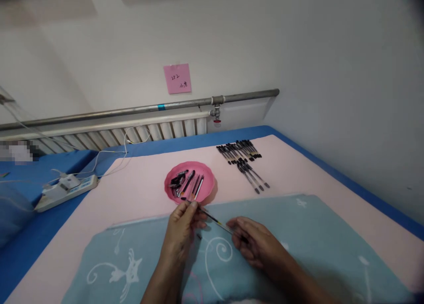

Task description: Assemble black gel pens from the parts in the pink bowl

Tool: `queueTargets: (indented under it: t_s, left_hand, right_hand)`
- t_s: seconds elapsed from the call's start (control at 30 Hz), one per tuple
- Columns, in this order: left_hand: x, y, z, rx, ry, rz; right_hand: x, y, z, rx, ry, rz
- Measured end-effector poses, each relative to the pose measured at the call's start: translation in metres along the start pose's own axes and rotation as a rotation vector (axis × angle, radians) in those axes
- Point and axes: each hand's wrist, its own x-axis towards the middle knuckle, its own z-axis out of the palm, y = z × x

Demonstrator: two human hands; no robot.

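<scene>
Holding a pen refill [212,218] between both hands over the blue towel [314,242]. Left hand [182,231] pinches the end nearest the pink dish [209,184]. Right hand [256,246] is curled closed round the other end. A row of pens [243,160] lies well apart, beyond.

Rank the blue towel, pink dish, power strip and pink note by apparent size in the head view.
1. blue towel
2. pink dish and power strip, too alike to rank
3. pink note, though farther away
</scene>
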Motion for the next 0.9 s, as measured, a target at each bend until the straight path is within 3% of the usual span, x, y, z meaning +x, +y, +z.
queueTargets:
  t_s: [0.27, 0.7, 0.9]
  left_hand:
    - [0.0, 0.016, -0.011, -0.07, 0.163, 0.013]
    - [-0.009, 0.01, -0.008, -0.022, 0.066, 0.016]
    - [-0.009, 0.007, -0.01, -0.065, 0.002, 0.048]
  right_hand:
    - [-0.007, -0.001, -0.008, 0.09, 0.032, -0.078]
    - [-0.004, 0.017, -0.009, -0.343, 0.12, -0.321]
    - [0.003, 0.011, -0.007, -0.316, 0.029, -0.156]
